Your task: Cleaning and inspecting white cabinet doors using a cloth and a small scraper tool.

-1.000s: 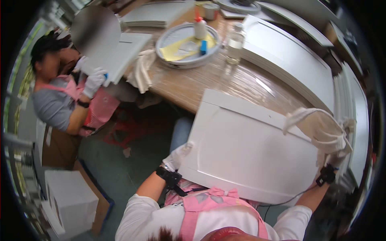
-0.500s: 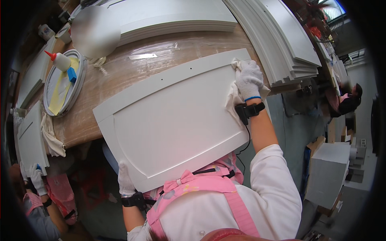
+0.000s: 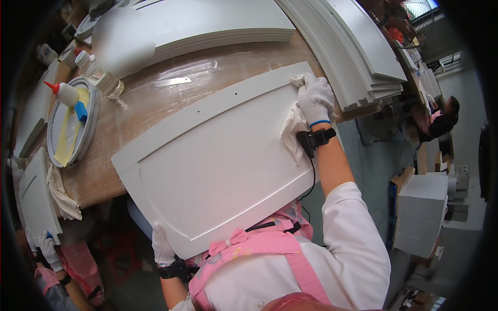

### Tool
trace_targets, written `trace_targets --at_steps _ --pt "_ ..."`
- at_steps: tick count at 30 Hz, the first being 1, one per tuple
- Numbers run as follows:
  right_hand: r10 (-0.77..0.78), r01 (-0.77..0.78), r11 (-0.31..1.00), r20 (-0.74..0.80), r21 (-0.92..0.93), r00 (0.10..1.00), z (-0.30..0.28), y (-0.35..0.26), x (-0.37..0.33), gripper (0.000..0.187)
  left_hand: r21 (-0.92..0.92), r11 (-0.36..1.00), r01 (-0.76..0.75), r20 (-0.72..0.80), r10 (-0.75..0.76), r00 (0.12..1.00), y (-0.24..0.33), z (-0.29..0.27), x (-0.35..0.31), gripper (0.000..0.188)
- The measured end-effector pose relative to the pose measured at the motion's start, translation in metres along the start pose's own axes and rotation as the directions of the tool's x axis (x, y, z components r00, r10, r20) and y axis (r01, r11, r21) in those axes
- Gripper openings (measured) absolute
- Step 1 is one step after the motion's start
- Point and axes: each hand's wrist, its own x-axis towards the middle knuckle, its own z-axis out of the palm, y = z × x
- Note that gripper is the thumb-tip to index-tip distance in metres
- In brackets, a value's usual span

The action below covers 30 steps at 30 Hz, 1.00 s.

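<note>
Over the white panel, the right hand bunches a cloth; the left hand meets the near-left edge, grip unclear: hard pushing might skid it loose!

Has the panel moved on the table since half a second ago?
No, not visibly: the panel keeps about the same gap from the strip on the table.

Workshop with stacked white panels, plastic-covered workbench, squeeze bottle
</note>
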Motion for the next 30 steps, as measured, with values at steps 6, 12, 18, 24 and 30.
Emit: trace_targets --at_steps 6,12,18,24,30 --pt "-0.081 0.081 0.997 0.036 -0.001 0.996 -0.006 -0.011 -0.007 0.024 0.0 0.999 -0.032 0.014 0.032 0.999 0.008 0.012 0.0 0.075" --pt "-0.025 0.031 0.999 0.129 -0.043 0.991 -0.006 -0.003 0.0 0.026 0.018 0.999 -0.039 0.01 0.039 0.999 0.007 0.01 -0.001 0.071" --pt "-0.346 0.276 0.868 0.106 0.413 0.932 -0.025 -0.07 -0.043 0.034 0.187 0.982 -0.027 -0.057 0.038 0.998 0.001 -0.005 -0.007 0.073" --pt "-0.665 0.519 0.691 0.162 0.504 0.729 -0.065 -0.195 -0.098 0.027 0.146 0.989 0.013 -0.031 -0.008 0.999 0.006 0.003 0.0 0.077" --pt "-0.335 0.237 0.818 0.1 0.525 0.937 -0.04 -0.074 -0.048 0.03 0.105 0.994 0.026 0.037 -0.03 0.999 0.008 0.001 0.0 0.078"
